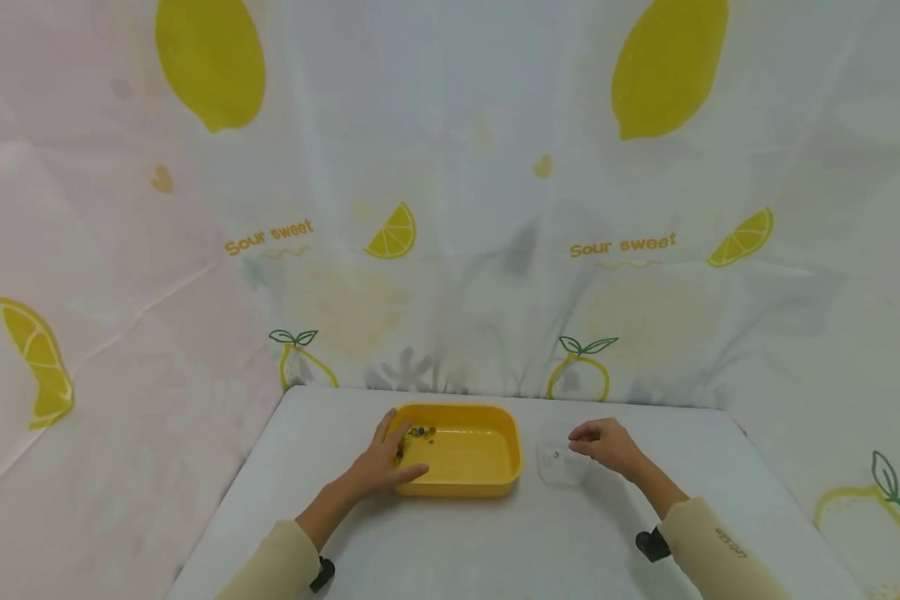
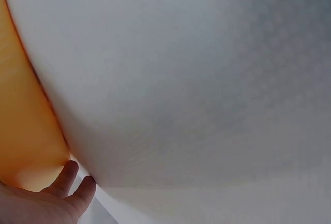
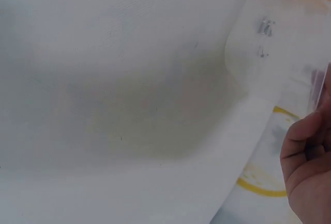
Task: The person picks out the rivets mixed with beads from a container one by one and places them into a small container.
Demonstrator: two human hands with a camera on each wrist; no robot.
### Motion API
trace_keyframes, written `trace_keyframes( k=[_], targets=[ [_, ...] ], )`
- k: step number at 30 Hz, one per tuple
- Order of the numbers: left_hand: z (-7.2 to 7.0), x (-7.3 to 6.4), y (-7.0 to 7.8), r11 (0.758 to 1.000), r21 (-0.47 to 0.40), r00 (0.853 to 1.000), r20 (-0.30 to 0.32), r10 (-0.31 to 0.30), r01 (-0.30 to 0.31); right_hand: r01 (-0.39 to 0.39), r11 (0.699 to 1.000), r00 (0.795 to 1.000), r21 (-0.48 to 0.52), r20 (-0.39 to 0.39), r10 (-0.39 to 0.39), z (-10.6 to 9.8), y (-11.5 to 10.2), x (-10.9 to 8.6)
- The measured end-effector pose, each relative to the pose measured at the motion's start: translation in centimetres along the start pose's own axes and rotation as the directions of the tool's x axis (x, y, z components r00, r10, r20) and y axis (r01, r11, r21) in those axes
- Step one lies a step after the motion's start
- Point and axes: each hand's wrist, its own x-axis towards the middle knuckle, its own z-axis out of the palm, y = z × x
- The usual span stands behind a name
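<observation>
Two bare hands, one on a yellow tray and one at a clear container

On a white table [image 1: 465, 550], the left hand [image 1: 378, 463] rests over the left end of a yellow tray [image 1: 457, 488], its fingers spread. Small coloured beads [image 1: 422, 432] lie inside, gathered toward the tray's far left corner. Just right of the tray, and apart from it, stands a clear container [image 1: 551, 477] with a few small dark pieces [image 3: 266, 27] showing in or through it. The right hand [image 1: 607, 443] is at the container's right side, fingers bent and tips drawn together; whether they pinch the container's edge, a tiny piece or nothing, I cannot tell.

The step in hand looks like fine fingertip work at the container. To do it well, the right hand should use light fingertip pressure, since so light-looking a container could tip, while the left keeps the tray flat so the beads do not roll.
</observation>
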Motion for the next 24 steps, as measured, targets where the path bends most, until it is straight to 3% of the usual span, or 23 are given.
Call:
trace_keyframes(
  k=[24],
  targets=[
    [-0.13,-0.15,0.08,1.000,0.007,1.000,0.001,0.000,0.000,0.099,0.983,0.995,-0.155,0.012,-0.098,0.93,-0.24,1.02]
  ],
)
